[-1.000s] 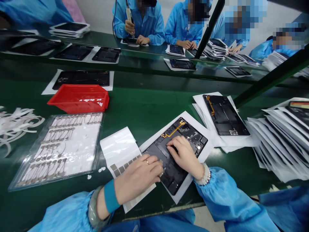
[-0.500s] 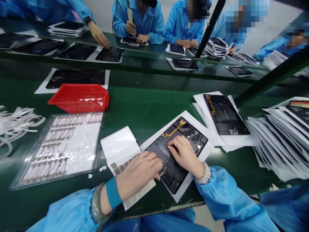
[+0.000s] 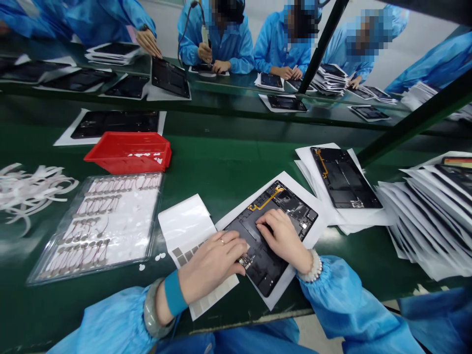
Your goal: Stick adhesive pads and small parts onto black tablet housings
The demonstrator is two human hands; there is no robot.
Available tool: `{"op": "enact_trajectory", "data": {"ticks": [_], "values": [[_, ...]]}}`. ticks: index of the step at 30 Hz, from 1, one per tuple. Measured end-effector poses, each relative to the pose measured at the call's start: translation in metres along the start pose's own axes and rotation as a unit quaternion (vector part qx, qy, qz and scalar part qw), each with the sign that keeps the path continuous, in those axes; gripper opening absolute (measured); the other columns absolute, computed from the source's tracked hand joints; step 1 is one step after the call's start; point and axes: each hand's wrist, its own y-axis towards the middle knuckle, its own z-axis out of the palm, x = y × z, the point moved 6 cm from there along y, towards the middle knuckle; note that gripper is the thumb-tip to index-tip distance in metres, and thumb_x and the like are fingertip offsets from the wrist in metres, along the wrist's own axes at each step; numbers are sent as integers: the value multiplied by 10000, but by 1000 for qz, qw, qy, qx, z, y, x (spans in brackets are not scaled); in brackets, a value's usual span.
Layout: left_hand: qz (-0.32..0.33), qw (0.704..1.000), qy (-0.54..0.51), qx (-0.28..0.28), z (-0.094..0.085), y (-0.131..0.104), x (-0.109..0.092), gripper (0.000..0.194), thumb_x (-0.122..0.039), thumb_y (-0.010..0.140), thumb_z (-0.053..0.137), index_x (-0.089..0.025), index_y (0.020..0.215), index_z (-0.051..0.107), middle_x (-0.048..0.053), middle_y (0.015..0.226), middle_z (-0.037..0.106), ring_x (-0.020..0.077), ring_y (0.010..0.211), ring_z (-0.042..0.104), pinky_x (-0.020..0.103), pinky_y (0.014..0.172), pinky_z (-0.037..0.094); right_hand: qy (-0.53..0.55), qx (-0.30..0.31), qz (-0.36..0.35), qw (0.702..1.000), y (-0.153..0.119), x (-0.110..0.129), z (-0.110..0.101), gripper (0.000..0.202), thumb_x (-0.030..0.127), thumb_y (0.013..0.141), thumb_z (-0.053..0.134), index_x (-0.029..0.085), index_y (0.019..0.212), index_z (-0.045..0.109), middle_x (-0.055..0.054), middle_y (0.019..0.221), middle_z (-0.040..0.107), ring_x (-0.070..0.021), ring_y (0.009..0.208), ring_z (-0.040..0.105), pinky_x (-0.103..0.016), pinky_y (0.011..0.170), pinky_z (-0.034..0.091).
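A black tablet housing (image 3: 263,275) lies slanted on white paper, an orange flex cable (image 3: 267,199) along its upper left part. My left hand (image 3: 212,260) is closed at the housing's lower left edge, beside a small circuit board (image 3: 246,260). A small pale bit shows at its fingertips, too small to name. My right hand (image 3: 282,238) rests on the middle of the housing, fingers bent and together; anything beneath them is hidden. Partly under my left hand lies a white sheet (image 3: 186,219) with rows of grey square pieces.
On the left are a clear tray (image 3: 129,236) of small round wired parts, a red bin (image 3: 129,152) and white strips (image 3: 37,189). A second housing (image 3: 344,177) and a stack of papers (image 3: 416,216) are on the right. Co-workers sit beyond a raised shelf (image 3: 214,105).
My view has shifted slightly. My left fingertips have moved a little, exposing more of the circuit board; my right hand stays put. Across the shelf, a co-worker's hand has lifted a housing's edge.
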Motion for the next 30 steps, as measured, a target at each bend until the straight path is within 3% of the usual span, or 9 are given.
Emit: {"op": "enact_trajectory", "data": {"ticks": [6, 9, 12, 15, 17, 20, 22, 24, 30], "values": [[42, 996, 72, -39, 11, -11, -11, 70, -237, 917, 549, -169, 934, 543, 6, 1101, 665, 199, 1017, 566, 342, 876, 381, -5, -2, -11, 1000, 1, -2, 2, 144, 244, 929, 470, 202, 866, 593, -41, 880, 597, -197, 855, 511, -348, 813, 385], [24, 993, 112, -30, 12, -12, -19, 192, -334, 892, 587, -153, 950, 558, 51, 1212, 622, 212, 1149, 513, 340, 966, 351, -4, -13, -34, 999, -3, -4, 5, 163, 252, 934, 452, 201, 871, 593, -46, 869, 603, -201, 842, 528, -353, 803, 395], [3, 989, 142, -33, -8, -15, -16, 272, -411, 873, 595, -147, 938, 571, 75, 1254, 592, 220, 1199, 477, 330, 992, 349, 8, -25, -64, 998, -6, -12, 9, 187, 290, 936, 442, 208, 874, 598, -52, 863, 613, -210, 826, 546, -361, 784, 406], [-108, 984, 139, -27, -52, -39, 24, 177, -314, 937, 489, -200, 849, 591, 7, 1029, 669, 172, 965, 577, 300, 851, 422, 18, -31, -89, 995, -3, -24, 16, 201, 342, 924, 459, 216, 875, 607, -54, 865, 625, -221, 822, 559, -384, 800, 408], [-257, 950, 167, -54, -92, -75, 69, 212, -235, 942, 432, -211, 837, 615, 9, 892, 676, 170, 869, 583, 296, 807, 430, 25, -33, -92, 995, -1, -31, 19, 218, 373, 915, 467, 217, 872, 613, -58, 865, 631, -228, 821, 564, -390, 793, 415], [-381, 896, 210, -94, -133, -131, 127, 205, -225, 909, 446, -167, 879, 640, 74, 905, 684, 227, 851, 577, 351, 774, 430, 33, -32, -77, 996, -1, -36, 21, 247, 412, 902, 475, 218, 865, 623, -63, 863, 639, -236, 828, 572, -398, 794, 428], [-431, 869, 223, -94, -139, -154, 155, 214, -248, 879, 477, -158, 796, 653, 92, 825, 683, 247, 804, 575, 361, 733, 423, 36, -29, -65, 997, 0, -37, 22, 264, 431, 893, 479, 218, 854, 630, -66, 859, 644, -240, 831, 578, -405, 804, 435], [-455, 858, 224, -83, -132, -163, 170, 224, -278, 845, 517, -166, 700, 647, 92, 753, 673, 251, 773, 572, 354, 699, 411, 38, -24, -54, 998, 1, -37, 21, 279, 443, 885, 478, 218, 838, 636, -69, 853, 647, -242, 829, 584, -407, 802, 444], [-457, 857, 218, -97, -115, -155, 171, 245, -207, 814, 489, -159, 607, 610, 126, 723, 655, 273, 809, 566, 364, 701, 381, 53, 15, -33, 998, 7, -23, 10, 293, 459, 867, 480, 224, 809, 646, -68, 843, 652, -240, 831, 597, -398, 803, 465]]}}
